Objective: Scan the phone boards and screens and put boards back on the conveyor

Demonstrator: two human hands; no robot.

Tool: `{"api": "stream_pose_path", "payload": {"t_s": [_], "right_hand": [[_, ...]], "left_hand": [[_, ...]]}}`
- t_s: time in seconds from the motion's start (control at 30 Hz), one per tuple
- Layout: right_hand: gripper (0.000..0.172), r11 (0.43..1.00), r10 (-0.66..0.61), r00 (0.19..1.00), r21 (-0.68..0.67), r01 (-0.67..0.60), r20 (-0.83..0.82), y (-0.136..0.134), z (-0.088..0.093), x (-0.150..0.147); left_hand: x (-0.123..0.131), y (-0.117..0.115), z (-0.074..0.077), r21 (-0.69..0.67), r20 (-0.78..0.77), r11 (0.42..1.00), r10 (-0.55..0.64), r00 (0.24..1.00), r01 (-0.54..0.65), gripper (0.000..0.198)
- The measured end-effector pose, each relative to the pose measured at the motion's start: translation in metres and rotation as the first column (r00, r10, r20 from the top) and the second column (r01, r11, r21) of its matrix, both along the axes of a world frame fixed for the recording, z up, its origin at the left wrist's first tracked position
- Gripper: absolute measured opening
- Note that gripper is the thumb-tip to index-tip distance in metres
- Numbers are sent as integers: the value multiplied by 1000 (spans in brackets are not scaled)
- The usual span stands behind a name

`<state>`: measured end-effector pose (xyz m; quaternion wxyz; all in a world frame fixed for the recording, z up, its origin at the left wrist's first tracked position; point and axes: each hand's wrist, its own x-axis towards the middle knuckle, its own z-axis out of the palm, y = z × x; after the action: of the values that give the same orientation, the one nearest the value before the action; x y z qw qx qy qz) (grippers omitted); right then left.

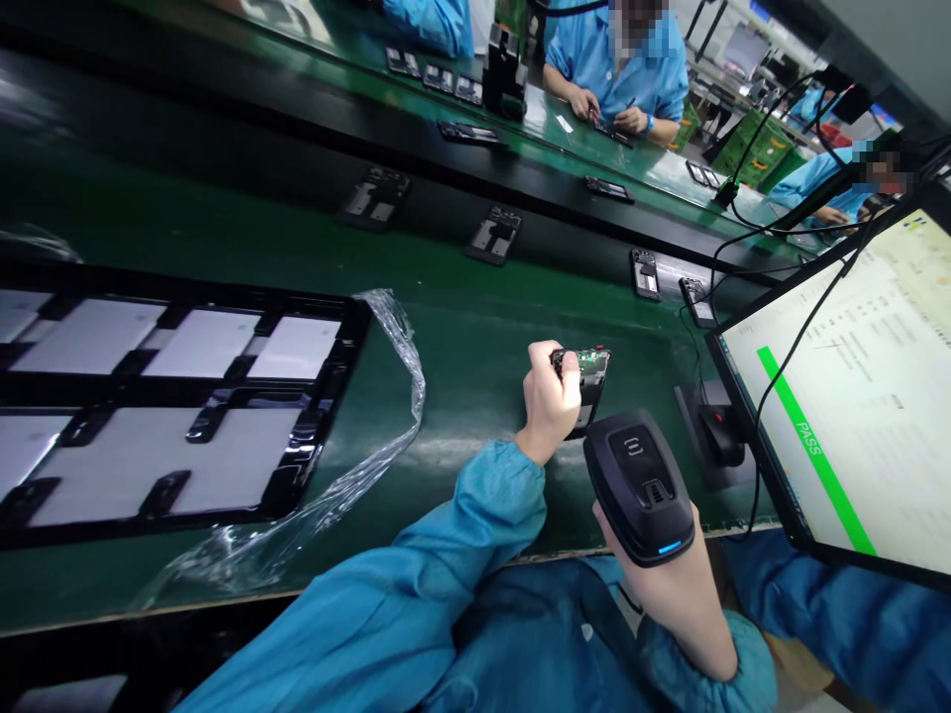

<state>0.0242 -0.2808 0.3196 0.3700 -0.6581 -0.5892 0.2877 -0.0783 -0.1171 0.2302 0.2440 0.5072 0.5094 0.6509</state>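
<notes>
My left hand (pixel 548 399) grips an opened phone (pixel 592 381) by its left edge, with the thumb over the top of it. The phone's bare inner side faces me, with a bright greenish patch of light near its upper edge. Just right of and below it, my right hand (pixel 654 569) is wrapped round a black barcode scanner (pixel 637 485). The scanner's head points toward the phone and a blue light glows on its near end. Its body hides most of the right hand's fingers.
A monitor (pixel 854 396) showing a green PASS bar stands at the right. At the left lies a black tray (pixel 286 500) with pale panels and loose plastic film (pixel 408 371). Opened phones (pixel 494 236) lie along the belt. Across it, a person (pixel 616 74) handles a device.
</notes>
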Motion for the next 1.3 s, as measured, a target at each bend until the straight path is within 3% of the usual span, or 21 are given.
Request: {"api": "stream_pose_path", "payload": {"t_s": [0.3, 0.5, 0.73, 1.03, 1.3], "right_hand": [[15, 999, 15, 1000, -40, -16, -25, 10, -5, 6], [16, 1000, 28, 998, -10, -28, -57, 14, 4, 6], [23, 999, -23, 997, -33, 21, -74, 18, 9, 9], [31, 990, 48, 978, -119, -74, -203, 37, 16, 20], [26, 986, 77, 968, -124, -109, -239, 42, 21, 25]], "left_hand": [[1, -2, 8, -95, -24, 995, -28, 999, 26, 16], [-1, 9, 8, -136, -68, 989, -67, 995, 57, 17], [-5, 21, 11, -68, -60, 989, -134, 989, 129, 17], [-8, 17, 26, -27, -136, 984, -175, 975, 173, 18], [-9, 25, 28, -7, -154, 987, -161, 975, 162, 17]]}}
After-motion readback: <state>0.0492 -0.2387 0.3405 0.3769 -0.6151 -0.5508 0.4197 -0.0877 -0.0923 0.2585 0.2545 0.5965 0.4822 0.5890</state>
